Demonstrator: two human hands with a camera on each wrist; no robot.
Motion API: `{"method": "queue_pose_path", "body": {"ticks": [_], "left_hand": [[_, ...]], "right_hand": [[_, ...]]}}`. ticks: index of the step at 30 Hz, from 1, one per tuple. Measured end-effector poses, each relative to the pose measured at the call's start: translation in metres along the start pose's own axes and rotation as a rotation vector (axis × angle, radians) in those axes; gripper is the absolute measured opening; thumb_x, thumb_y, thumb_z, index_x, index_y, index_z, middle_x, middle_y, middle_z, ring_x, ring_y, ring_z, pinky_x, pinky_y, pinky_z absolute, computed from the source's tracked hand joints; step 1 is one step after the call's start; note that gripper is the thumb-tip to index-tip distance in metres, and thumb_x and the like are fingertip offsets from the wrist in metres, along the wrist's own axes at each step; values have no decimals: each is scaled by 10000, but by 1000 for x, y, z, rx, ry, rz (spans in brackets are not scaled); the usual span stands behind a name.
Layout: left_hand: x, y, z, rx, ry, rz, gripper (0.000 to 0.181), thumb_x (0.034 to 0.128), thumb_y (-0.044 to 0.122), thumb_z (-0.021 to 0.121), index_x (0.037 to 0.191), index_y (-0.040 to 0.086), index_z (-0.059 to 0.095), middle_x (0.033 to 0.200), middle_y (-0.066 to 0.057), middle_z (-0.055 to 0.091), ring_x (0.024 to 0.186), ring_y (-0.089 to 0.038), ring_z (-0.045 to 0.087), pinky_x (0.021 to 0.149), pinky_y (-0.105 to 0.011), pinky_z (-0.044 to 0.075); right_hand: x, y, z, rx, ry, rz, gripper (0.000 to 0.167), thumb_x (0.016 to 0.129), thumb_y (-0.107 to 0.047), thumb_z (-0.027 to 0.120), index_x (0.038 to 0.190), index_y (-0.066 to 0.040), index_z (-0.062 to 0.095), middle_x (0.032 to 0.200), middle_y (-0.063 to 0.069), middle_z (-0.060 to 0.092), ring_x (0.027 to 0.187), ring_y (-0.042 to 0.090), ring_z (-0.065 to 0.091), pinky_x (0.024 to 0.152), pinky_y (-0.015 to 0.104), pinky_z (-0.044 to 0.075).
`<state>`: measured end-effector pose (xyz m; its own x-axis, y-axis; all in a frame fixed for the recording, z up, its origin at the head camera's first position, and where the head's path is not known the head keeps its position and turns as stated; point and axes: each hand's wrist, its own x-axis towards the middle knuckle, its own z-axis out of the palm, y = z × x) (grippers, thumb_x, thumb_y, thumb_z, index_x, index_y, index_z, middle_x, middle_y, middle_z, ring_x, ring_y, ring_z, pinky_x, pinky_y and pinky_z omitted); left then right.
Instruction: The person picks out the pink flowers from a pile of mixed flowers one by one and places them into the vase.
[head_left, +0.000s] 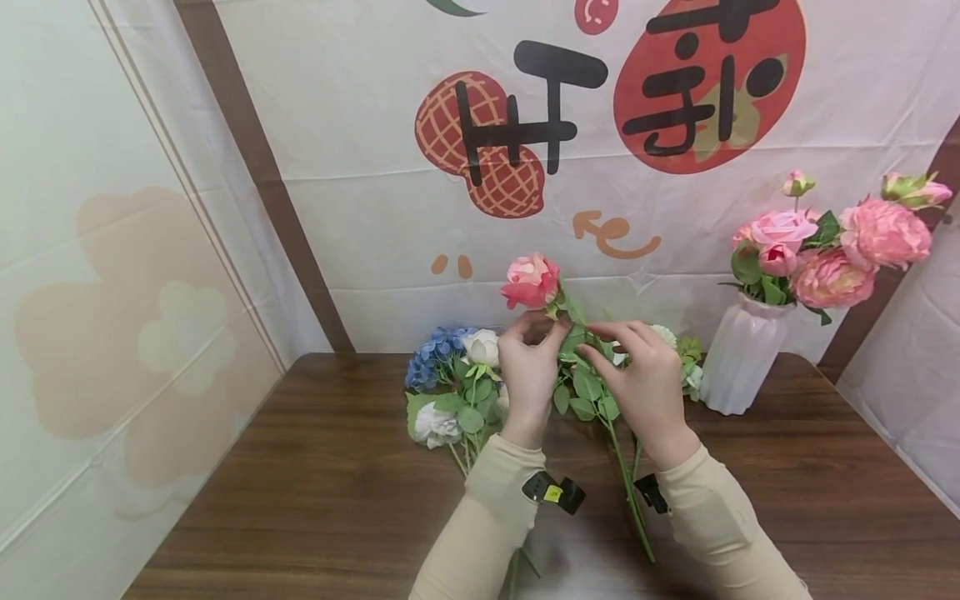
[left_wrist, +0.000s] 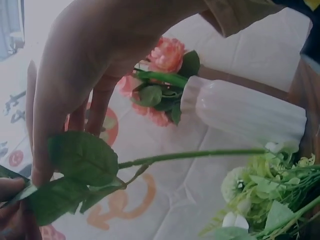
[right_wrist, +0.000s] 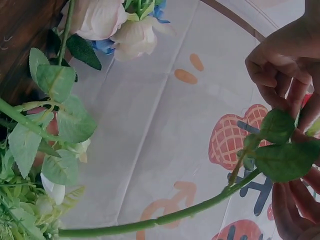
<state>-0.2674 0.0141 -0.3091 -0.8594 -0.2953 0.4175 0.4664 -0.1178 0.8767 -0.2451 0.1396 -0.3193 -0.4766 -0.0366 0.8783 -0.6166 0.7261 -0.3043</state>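
An artificial pink rose [head_left: 531,281] stands upright above the table. My left hand [head_left: 528,367] pinches it just under the bloom. The right hand [head_left: 645,383] is beside it, thumb and fingertips at the green leaves [left_wrist: 82,157] on the upper stem. In the left wrist view the right hand [left_wrist: 75,75] arches over these leaves, and the left fingers [left_wrist: 12,200] show at the edge. The right wrist view has the left hand [right_wrist: 285,65] above the leaves [right_wrist: 285,160] and the right fingers [right_wrist: 292,207] below. The stem [right_wrist: 200,207] curves down from there; leaves partly hide the fingertips.
Blue hydrangea [head_left: 438,358] and white flowers [head_left: 437,425] lie on the wooden table [head_left: 315,500] at left. Greenery with pale blooms [head_left: 688,358] lies behind the right hand. A white ribbed vase [head_left: 742,358] of pink flowers stands at right, before a printed cloth backdrop [head_left: 360,217].
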Motion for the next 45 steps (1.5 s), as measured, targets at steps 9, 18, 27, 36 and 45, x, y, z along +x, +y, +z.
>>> {"method": "queue_pose_path", "body": {"ticks": [9, 18, 27, 36, 45], "left_hand": [[-4, 2, 4, -4, 7, -29, 123, 793, 112, 758, 842, 6, 721, 792, -196, 701, 591, -54, 511, 533, -177, 396], [-7, 7, 3, -46, -5, -45, 129, 811, 79, 734, 867, -34, 711, 812, -237, 693, 627, -56, 539, 591, -188, 424], [-8, 1, 5, -55, -13, -43, 140, 804, 202, 759, 847, 70, 740, 748, -85, 697, 622, -82, 551, 540, -213, 430], [-11, 3, 6, -60, -31, -32, 138, 823, 220, 741, 866, 89, 746, 755, -69, 697, 582, -70, 504, 491, -197, 390], [-13, 1, 10, -4, -26, -36, 176, 846, 234, 715, 889, 65, 738, 796, -124, 703, 616, -70, 513, 521, -198, 402]], "right_hand": [[-2, 2, 2, -49, 2, -18, 281, 748, -146, 804, 1009, -78, 725, 892, 78, 664, 843, 215, 647, 696, 372, 529], [-2, 2, 3, -81, 40, -77, 252, 745, -95, 799, 984, -54, 730, 871, 103, 651, 796, 253, 625, 654, 403, 515], [-1, 0, 2, -140, 60, -131, 158, 805, -110, 748, 949, -44, 750, 828, 94, 661, 705, 240, 612, 600, 375, 500], [-2, -5, -1, -178, 56, -138, 145, 831, -90, 716, 960, -40, 757, 773, 86, 643, 663, 224, 567, 561, 350, 472], [-2, -5, -2, -195, 77, -121, 131, 839, -86, 705, 946, -34, 758, 749, 90, 635, 655, 234, 563, 556, 359, 466]]}}
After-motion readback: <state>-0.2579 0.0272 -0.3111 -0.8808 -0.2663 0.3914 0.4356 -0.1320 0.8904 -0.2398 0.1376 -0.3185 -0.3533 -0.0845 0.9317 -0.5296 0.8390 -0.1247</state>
